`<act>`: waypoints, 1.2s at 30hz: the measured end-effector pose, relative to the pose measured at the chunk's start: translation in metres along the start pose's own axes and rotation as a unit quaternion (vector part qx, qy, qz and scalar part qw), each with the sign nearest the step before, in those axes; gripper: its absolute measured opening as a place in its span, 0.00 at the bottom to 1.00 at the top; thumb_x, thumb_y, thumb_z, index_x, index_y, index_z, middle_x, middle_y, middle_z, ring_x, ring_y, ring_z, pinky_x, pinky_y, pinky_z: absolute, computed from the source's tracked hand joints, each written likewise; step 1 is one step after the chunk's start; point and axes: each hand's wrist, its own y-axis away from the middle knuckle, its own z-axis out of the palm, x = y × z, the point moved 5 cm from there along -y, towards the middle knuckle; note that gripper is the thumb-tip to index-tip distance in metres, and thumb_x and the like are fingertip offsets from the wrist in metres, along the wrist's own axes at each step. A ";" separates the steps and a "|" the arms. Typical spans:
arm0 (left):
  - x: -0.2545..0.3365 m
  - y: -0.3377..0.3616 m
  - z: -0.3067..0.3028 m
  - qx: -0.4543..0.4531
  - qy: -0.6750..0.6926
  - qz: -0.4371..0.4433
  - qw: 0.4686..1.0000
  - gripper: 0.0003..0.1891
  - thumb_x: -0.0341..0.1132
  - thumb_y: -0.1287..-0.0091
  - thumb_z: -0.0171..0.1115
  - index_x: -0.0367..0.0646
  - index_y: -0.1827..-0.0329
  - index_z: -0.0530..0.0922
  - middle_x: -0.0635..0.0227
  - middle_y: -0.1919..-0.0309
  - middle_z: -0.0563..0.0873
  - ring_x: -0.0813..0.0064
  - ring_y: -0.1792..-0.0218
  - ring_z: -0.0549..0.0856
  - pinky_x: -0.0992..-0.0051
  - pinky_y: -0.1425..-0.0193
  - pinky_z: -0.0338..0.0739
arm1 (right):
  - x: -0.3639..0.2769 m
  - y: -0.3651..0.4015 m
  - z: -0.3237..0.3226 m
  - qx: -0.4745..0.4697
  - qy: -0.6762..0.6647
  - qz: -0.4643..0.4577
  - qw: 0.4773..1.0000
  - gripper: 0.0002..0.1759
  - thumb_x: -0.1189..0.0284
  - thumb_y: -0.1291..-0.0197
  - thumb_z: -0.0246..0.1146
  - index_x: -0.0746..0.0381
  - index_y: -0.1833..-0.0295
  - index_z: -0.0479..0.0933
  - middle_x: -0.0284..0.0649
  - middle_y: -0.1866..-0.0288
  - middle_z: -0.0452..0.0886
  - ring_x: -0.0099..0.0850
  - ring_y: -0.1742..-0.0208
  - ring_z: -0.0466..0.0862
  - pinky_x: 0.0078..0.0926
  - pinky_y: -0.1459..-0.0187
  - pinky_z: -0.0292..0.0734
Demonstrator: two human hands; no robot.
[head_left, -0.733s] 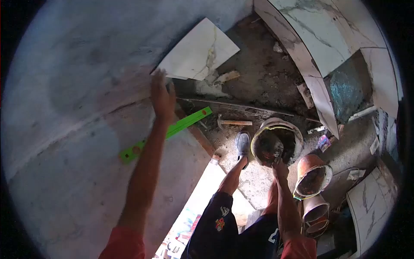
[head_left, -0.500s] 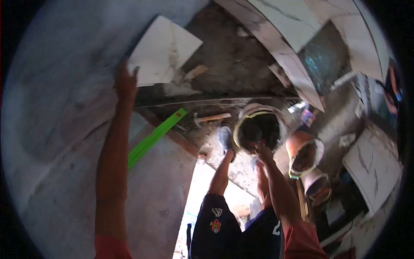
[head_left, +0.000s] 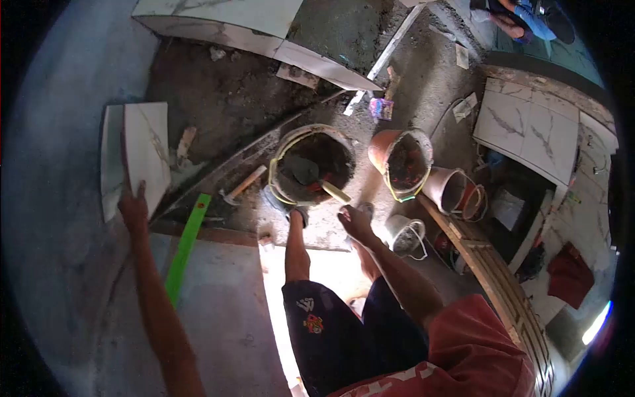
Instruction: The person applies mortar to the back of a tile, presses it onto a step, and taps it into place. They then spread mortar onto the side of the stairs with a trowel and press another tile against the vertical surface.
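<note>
As the head view shows, with clock hours read from its centre, your left hand [head_left: 134, 210] is at nine o'clock, thumb and fingers pinching the lower edge of a marble-patterned tile [head_left: 148, 142] that lies between nine and ten. A greyish panel [head_left: 112, 165] shows along the tile's nine o'clock side. Your right hand [head_left: 357, 221], just off centre toward four, is unclenched, its fingers loosely bent. Near its fingertips, toward eleven, is the pale handle of a trowel [head_left: 335, 192], whose blade rests inside a large bucket [head_left: 317, 128]. You have a hammer [head_left: 246, 184] at nine, a green bar [head_left: 187, 250] at eight, and an orange bucket [head_left: 379, 151] at two.
</note>
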 end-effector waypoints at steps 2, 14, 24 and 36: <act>0.037 0.038 -0.017 -0.024 -0.050 0.027 0.998 0.22 0.44 0.37 0.55 0.28 0.59 0.75 0.42 0.70 0.80 0.44 0.66 0.78 0.60 0.61 0.71 | -0.007 0.014 -0.012 0.015 -0.068 0.000 0.998 0.17 0.63 0.39 0.54 0.66 0.54 0.71 0.47 0.67 0.80 0.39 0.63 0.82 0.32 0.61 0.75; 0.257 0.326 -0.057 -0.379 0.138 -0.001 0.915 0.33 0.20 0.46 0.49 0.42 0.33 0.56 0.56 0.35 0.61 0.53 0.35 0.59 0.62 0.32 0.55 | -0.202 0.133 -0.074 -0.210 -0.503 -0.022 0.838 0.37 0.62 0.48 0.66 0.66 0.38 0.56 0.41 0.45 0.70 0.27 0.48 0.72 0.26 0.51 0.70; 0.296 0.340 -0.007 -0.292 0.174 0.125 0.932 0.40 0.42 0.46 0.64 0.35 0.34 0.53 0.48 0.38 0.63 0.56 0.34 0.59 0.55 0.34 0.54 | -0.032 0.183 -0.158 -0.131 -0.559 0.116 0.811 0.28 0.77 0.50 0.64 0.67 0.42 0.64 0.43 0.48 0.74 0.35 0.48 0.74 0.35 0.48 0.71; 0.201 0.338 -0.009 -0.279 0.407 -0.378 0.784 0.26 0.33 0.47 0.58 0.32 0.45 0.65 0.63 0.54 0.75 0.69 0.53 0.76 0.68 0.49 0.72 | 0.085 0.027 -0.073 -0.423 -0.599 -0.056 0.678 0.37 0.49 0.42 0.53 0.65 0.37 0.59 0.42 0.50 0.74 0.29 0.51 0.74 0.27 0.50 0.70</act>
